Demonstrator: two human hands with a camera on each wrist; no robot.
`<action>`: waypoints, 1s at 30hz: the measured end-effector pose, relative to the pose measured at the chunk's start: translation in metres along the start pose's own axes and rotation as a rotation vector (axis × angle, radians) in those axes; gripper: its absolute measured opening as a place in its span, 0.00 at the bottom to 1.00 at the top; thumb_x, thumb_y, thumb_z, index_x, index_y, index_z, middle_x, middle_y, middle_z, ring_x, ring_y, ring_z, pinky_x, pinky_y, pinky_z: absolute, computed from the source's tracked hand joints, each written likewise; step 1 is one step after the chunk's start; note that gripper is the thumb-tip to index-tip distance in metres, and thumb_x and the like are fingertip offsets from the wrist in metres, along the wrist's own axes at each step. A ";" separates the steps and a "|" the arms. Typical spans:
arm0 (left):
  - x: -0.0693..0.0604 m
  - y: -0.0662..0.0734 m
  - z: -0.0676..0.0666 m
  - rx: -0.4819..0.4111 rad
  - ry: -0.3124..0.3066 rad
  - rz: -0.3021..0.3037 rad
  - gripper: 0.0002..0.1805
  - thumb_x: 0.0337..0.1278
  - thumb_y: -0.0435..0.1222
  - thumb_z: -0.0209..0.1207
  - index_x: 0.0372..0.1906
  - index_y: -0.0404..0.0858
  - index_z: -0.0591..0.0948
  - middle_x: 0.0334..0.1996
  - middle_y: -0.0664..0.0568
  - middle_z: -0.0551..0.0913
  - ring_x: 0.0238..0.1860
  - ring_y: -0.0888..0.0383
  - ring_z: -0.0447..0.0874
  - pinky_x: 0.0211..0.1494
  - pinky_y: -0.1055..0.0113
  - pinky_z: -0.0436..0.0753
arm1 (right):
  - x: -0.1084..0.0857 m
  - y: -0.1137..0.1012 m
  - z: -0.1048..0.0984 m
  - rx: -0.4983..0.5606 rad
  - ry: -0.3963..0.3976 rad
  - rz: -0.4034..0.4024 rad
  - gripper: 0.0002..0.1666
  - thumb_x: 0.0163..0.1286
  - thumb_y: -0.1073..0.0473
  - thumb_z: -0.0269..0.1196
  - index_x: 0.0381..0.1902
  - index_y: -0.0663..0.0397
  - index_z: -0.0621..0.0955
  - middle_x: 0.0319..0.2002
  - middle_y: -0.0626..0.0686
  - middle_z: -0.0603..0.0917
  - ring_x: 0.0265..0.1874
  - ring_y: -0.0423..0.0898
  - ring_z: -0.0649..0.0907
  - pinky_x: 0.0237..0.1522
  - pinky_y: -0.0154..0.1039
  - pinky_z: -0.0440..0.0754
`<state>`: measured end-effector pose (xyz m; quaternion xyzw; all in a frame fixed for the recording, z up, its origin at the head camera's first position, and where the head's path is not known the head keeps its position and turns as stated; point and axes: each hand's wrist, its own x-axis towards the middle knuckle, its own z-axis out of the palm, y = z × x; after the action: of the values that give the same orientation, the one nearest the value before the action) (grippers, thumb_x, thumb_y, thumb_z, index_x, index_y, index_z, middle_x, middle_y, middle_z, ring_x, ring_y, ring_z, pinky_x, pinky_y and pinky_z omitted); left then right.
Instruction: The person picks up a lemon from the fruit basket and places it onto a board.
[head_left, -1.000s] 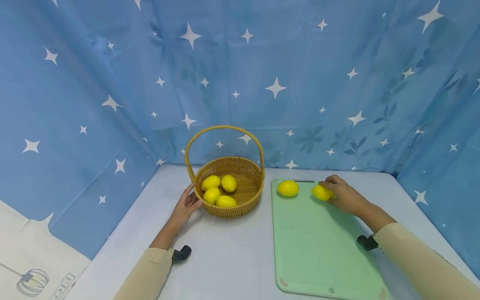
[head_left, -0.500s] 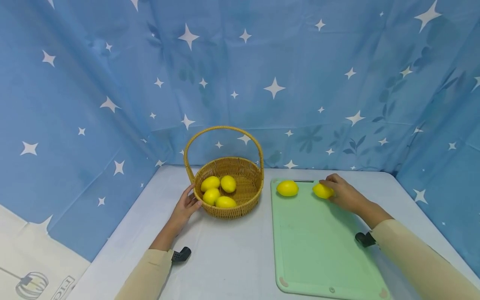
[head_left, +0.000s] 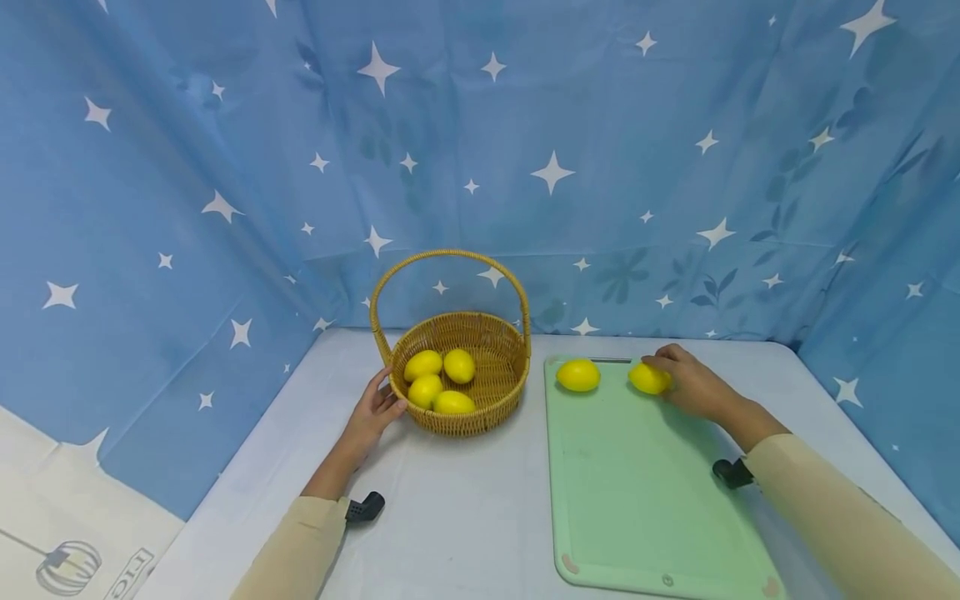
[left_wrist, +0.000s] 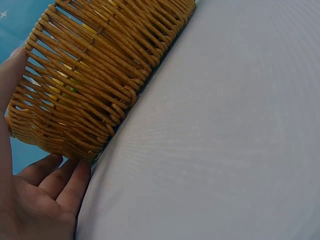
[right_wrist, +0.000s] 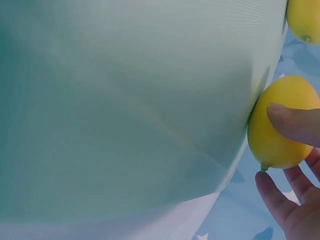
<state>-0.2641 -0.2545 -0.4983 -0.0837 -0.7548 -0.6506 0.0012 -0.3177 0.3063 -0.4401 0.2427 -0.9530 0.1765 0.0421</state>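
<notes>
Boxed lettering [head_left: 130, 573], perhaps "FIG", slanted, on pale cloth [head_left: 45, 475], head view's lower left

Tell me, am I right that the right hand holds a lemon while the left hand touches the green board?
Not quite: the left hand touches the wicker basket, not the green board, as the head view shows. The right hand does hold a lemon.

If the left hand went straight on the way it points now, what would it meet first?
The wicker basket: the left hand is touching its side. Beyond that wall, a lemon inside seems next in line, though depth is hard to judge.
</notes>
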 end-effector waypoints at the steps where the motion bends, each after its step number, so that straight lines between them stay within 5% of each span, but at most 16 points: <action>1: 0.000 0.001 0.000 0.004 -0.001 0.002 0.42 0.65 0.43 0.61 0.77 0.57 0.51 0.74 0.38 0.54 0.72 0.42 0.56 0.68 0.48 0.63 | 0.001 0.000 0.000 0.000 0.002 0.005 0.36 0.57 0.74 0.68 0.64 0.65 0.73 0.57 0.66 0.68 0.55 0.66 0.70 0.57 0.65 0.70; 30: 0.000 -0.001 0.000 -0.022 -0.008 0.005 0.42 0.67 0.40 0.60 0.77 0.55 0.51 0.74 0.38 0.54 0.72 0.44 0.56 0.68 0.51 0.63 | 0.004 0.000 0.002 0.074 -0.022 0.076 0.37 0.57 0.64 0.72 0.64 0.64 0.73 0.56 0.64 0.70 0.53 0.65 0.73 0.57 0.66 0.69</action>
<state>-0.2644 -0.2549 -0.4991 -0.0881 -0.7475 -0.6584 -0.0013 -0.3211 0.3036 -0.4409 0.2097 -0.9548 0.2103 0.0157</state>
